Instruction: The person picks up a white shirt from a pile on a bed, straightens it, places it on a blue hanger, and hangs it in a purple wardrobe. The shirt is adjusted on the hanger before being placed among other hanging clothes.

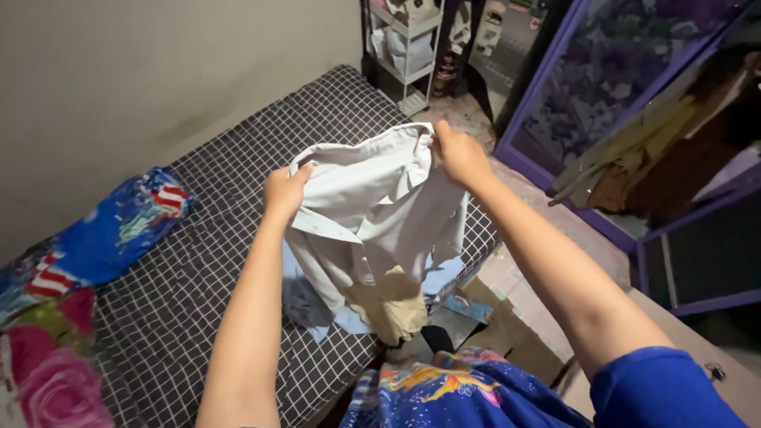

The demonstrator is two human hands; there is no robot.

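I have the pale shirt (372,214) hanging above the checked bed (198,285), left hand (284,192) and right hand (460,156) each with fingers pinched on its top edge. My worry: a thin pinch may slip, dropping it onto the clothes pile (388,305) below.

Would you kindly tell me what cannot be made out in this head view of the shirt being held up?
- Pale shirt: its far side is hidden by its own cloth.
- Left hand and right hand: fingertips tucked behind the shirt's shoulders.
- Tan garment and other clothes on the checked mattress: partly covered by the shirt.
- White shelf unit: cut off by the top edge, contents too small.
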